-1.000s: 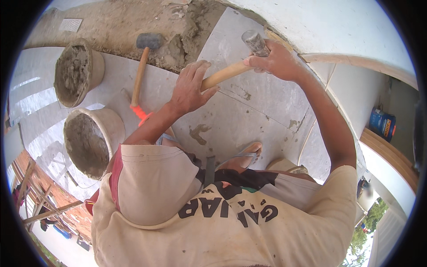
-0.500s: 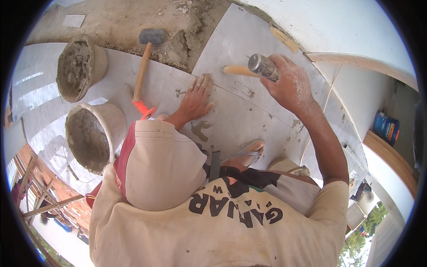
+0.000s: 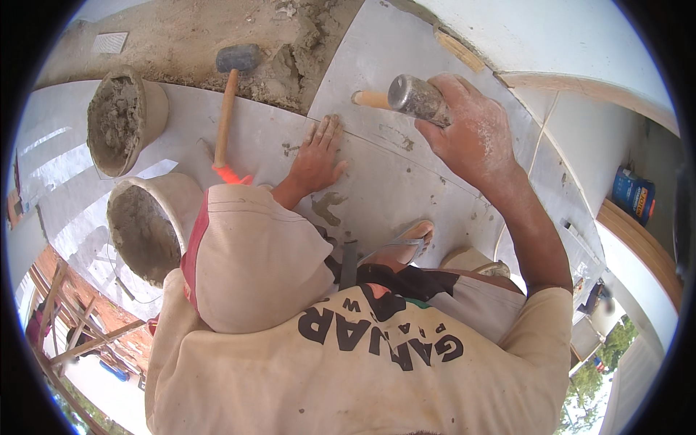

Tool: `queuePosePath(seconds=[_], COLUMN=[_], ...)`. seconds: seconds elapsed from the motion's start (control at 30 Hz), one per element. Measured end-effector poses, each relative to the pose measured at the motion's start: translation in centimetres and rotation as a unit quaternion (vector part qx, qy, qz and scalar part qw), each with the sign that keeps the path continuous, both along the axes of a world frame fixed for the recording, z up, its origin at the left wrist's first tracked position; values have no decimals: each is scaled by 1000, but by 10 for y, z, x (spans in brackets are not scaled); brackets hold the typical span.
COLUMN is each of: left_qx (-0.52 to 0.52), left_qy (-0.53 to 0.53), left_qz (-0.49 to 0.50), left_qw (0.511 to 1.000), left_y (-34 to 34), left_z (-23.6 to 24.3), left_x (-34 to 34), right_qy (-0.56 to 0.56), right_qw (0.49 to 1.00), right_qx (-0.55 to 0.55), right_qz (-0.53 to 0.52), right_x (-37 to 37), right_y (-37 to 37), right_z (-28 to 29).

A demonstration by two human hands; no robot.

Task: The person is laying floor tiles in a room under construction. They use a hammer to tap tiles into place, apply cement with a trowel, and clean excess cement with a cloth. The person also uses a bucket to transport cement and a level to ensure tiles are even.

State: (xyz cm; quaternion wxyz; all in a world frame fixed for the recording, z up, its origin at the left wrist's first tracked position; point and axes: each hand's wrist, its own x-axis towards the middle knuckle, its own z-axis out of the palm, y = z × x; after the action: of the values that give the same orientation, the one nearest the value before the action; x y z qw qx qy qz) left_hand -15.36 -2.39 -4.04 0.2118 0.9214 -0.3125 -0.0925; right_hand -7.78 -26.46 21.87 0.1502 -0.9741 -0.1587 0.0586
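My left hand point(image 3: 315, 161) lies flat on a large grey floor tile point(image 3: 377, 190), fingers spread, close to the joint with the neighbouring tile. My right hand point(image 3: 471, 123) is wrapped round the dark, mortar-smeared head of a mallet point(image 3: 418, 99). Its wooden handle points away to the left, with its butt over the tile beyond the joint; whether it touches cannot be told. To the left of my left hand lies another mallet point(image 3: 228, 109), with a black head, a wooden shaft and an orange-red grip end partly hidden by the cap.
Two mortar-caked buckets point(image 3: 161, 109) point(image 3: 190, 194) stand at left on laid tiles. Wet mortar point(image 3: 293, 69) borders the tile edge at the far side. A white wall point(image 3: 565, 36) rises at right, with a wood strip point(image 3: 458, 49) beside it. A blue can point(image 3: 633, 194) stands further right.
The mallet in my right hand has shifted slightly left and toward the far side. My left hand stays flat on the tile. The whole view has moved a little.
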Motion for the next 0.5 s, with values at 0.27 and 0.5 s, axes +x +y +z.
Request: queuePosePath(seconds=[0.27,0.5], left_qx=[14,-11], left_qy=[1,29], left_qz=[-50,-131], left_qw=[999,991], left_y=[-18,-44], left_z=[4,-5], left_x=[2,5], right_qy=[20,6], right_qw=[999,993], right_qx=[-26,-81], right_qz=[-4,-89], right_x=[-7,-22], right_y=[-8,-37], right_z=[-15,13])
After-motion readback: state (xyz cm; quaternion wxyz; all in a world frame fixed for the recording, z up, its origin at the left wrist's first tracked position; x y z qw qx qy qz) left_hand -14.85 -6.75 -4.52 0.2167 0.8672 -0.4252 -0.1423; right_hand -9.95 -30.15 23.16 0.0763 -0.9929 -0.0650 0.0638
